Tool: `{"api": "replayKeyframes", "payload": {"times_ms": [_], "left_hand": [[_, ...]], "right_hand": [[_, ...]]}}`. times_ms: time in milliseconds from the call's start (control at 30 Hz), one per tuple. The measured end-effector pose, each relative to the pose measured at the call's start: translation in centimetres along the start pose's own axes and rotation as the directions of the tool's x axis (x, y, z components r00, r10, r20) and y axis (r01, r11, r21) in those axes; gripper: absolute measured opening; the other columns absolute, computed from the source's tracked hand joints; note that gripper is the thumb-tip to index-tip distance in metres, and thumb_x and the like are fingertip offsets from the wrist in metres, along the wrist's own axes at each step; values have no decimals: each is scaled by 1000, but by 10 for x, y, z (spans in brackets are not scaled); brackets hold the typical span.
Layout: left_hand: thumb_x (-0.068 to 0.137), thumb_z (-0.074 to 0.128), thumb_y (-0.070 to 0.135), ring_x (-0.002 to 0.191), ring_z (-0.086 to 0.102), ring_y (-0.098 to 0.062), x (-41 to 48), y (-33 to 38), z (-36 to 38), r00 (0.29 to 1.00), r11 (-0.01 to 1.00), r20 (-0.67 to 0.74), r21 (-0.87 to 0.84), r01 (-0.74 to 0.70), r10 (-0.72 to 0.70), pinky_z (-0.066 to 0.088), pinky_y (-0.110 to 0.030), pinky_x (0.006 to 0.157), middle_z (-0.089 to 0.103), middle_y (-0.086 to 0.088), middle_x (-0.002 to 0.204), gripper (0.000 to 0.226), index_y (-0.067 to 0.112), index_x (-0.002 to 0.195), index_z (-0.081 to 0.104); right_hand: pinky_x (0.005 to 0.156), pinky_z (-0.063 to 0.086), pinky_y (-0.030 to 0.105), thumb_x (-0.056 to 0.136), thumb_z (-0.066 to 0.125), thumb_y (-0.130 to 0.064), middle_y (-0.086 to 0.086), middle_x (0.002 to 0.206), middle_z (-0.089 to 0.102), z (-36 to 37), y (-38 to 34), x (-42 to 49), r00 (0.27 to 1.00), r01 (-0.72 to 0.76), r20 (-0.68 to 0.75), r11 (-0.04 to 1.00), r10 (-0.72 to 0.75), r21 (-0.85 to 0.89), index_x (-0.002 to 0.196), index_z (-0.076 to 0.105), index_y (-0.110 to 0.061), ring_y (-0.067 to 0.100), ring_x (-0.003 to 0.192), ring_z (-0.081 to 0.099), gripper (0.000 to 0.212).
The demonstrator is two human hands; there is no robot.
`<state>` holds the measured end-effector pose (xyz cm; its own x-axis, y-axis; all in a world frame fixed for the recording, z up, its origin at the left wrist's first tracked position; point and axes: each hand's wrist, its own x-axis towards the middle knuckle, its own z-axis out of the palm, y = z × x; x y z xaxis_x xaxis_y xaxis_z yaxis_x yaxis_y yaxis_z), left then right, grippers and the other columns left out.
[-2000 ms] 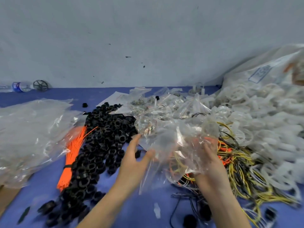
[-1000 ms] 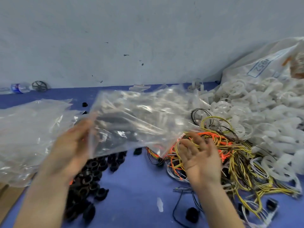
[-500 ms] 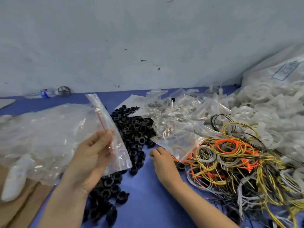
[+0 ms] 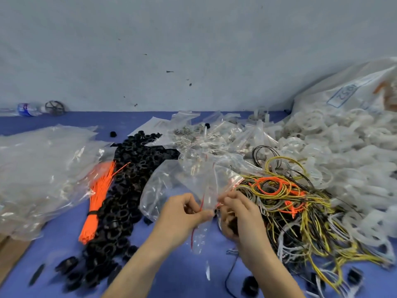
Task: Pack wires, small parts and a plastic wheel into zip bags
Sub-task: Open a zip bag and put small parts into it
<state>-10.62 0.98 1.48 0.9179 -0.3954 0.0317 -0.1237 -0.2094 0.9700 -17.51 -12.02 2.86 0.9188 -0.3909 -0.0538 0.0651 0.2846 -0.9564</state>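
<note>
The frame's right edge cuts off the sack behind the white wheels. Before the wheels, wires hide behind the right hand; its grasp is unclear.

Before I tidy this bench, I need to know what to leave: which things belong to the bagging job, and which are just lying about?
Part of the job:
- zip bag, pinched by left hand and right hand
- tangled wires
- black rings
- white plastic wheels
- small filled bags

Just lying about:
- water bottle
- cardboard
</note>
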Motion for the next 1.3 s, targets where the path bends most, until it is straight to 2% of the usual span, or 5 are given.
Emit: {"api": "replayKeyframes", "payload": {"times_ms": [500, 633, 733, 1033, 1300], "left_hand": [[90, 66, 17, 41, 53, -13, -9, 15, -3, 991, 993, -90, 74, -88, 95, 43, -19, 44, 59, -7, 53, 26, 14, 71, 47], [84, 70, 13, 49, 60, -12, -17, 19, 8, 966, 930, -88, 305, -206, 243, 51, -34, 49, 56, 7, 72, 30, 22, 67, 47], [78, 68, 9, 47, 55, -7, -22, 22, 14, 951, 909, -113, 345, -232, 286, 46, -25, 49, 55, 6, 67, 28, 24, 65, 47], [85, 66, 3, 39, 52, -11, -28, 31, 6, 966, 962, -142, 197, -188, 218, 42, -20, 42, 57, -4, 52, 26, 11, 67, 49], [82, 62, -6, 34, 45, -10, -27, 26, -19, 942, 982, -283, 107, -156, 181, 36, -15, 40, 48, -1, 41, 32, 11, 63, 43]], "right_hand": [[51, 35, 26, 77, 72, -30, -5, 52, 51, -27, 2, -8, 958, 75, -82, 515, -276, -854, 66, 48, -20, 9, 50, 44, 28], [45, 35, 18, 71, 71, -14, -1, 58, 52, -7, -23, -24, 998, 4, 56, 997, 0, -76, 72, 56, -14, 11, 49, 43, 15], [51, 45, 23, 65, 49, 13, 13, 68, 60, 8, -28, -27, 948, -294, 231, 883, 219, 367, 87, 56, 0, 17, 55, 52, 26], [87, 35, 38, 89, 54, -11, -9, 124, 54, 16, -29, -33, 946, -306, 105, 951, 308, -36, 128, 50, -38, 14, 111, 56, 48], [82, 56, 28, 83, 53, -13, 9, 94, 74, 4, -82, -32, 950, 213, 213, 972, -230, 103, 97, 73, -13, 22, 95, 70, 25]]}}
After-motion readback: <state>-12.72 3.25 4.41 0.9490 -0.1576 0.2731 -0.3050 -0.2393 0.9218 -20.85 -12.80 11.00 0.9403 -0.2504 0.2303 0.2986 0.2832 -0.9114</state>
